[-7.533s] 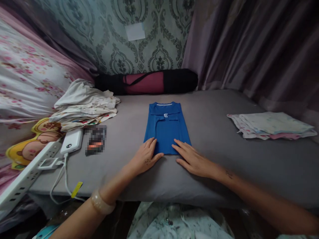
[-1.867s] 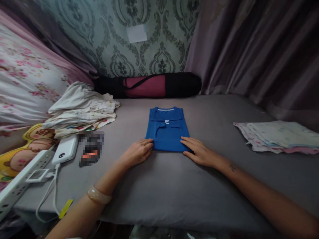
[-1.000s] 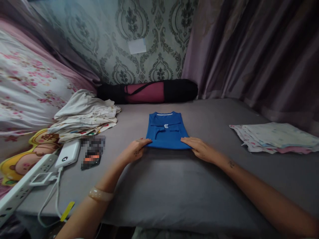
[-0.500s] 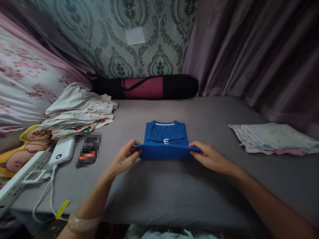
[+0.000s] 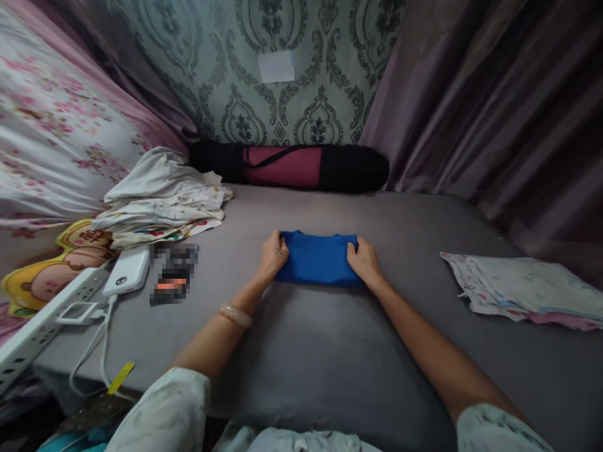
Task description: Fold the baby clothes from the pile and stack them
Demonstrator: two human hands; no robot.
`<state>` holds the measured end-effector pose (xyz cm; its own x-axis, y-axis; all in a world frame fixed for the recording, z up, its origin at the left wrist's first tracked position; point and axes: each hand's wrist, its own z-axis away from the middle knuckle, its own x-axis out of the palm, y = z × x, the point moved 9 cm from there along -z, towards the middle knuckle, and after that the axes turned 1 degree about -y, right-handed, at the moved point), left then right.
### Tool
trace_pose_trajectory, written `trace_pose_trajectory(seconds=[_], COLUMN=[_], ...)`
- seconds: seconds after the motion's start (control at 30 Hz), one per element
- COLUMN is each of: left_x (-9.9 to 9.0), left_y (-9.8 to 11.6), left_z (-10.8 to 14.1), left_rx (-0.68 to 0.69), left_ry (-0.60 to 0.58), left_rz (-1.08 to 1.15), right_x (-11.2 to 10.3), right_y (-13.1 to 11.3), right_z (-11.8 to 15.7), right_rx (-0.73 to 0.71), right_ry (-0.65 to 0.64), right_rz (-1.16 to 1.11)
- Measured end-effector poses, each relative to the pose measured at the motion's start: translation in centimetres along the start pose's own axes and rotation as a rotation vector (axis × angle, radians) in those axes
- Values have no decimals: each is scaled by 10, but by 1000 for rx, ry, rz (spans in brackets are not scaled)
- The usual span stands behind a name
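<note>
A blue T-shirt (image 5: 321, 258), folded into a compact rectangle, lies on the grey sheet (image 5: 311, 351) in front of me. At its left far corner my left hand (image 5: 274, 254) pinches the fabric between thumb and fingers. My right hand (image 5: 362, 260) grips the opposite corner on the right in the same way. The folded-over layer covers the shirt's front, so its white lettering and most of the neckline are hidden; only a little of the collar edge shows at the far side.
Crumpled light clothes (image 5: 162, 198) are heaped at the left, near a white power bank (image 5: 127, 270), a power strip (image 5: 51, 320) and a pixelated dark item (image 5: 173, 276). Folded pale cloths (image 5: 527, 285) lie at the right. A black and maroon long bag (image 5: 287, 166) rests along the wall.
Both hands have carried the shirt's near edge away from me, over its collar end. The white lettering is now covered. The camera view has shifted slightly.
</note>
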<state>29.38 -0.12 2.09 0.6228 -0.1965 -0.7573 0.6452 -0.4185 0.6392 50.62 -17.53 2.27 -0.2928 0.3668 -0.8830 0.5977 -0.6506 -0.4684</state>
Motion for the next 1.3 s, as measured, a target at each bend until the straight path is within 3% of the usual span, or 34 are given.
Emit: trace_pose_trajectory(seconds=[0.17, 0.6, 1.07, 1.23, 1.3], left_x=[18, 28, 17, 12, 2], left_y=[-2, -2, -20, -35, -35], left_z=[-9, -20, -33, -36, -30], left_rx=[20, 35, -102, -172, -155], left_ry=[-52, -74, -10, -91, -67], left_rz=[-137, -385, -234, -26, -3], right_x=[9, 12, 16, 20, 15], right_y=[1, -2, 10, 17, 15], right_z=[-6, -16, -36, -43, -40], right_rx=[34, 89, 95, 101, 92], right_ry=[-51, -102, -63, -197, -210], right_rz=[131, 213, 129, 92, 91])
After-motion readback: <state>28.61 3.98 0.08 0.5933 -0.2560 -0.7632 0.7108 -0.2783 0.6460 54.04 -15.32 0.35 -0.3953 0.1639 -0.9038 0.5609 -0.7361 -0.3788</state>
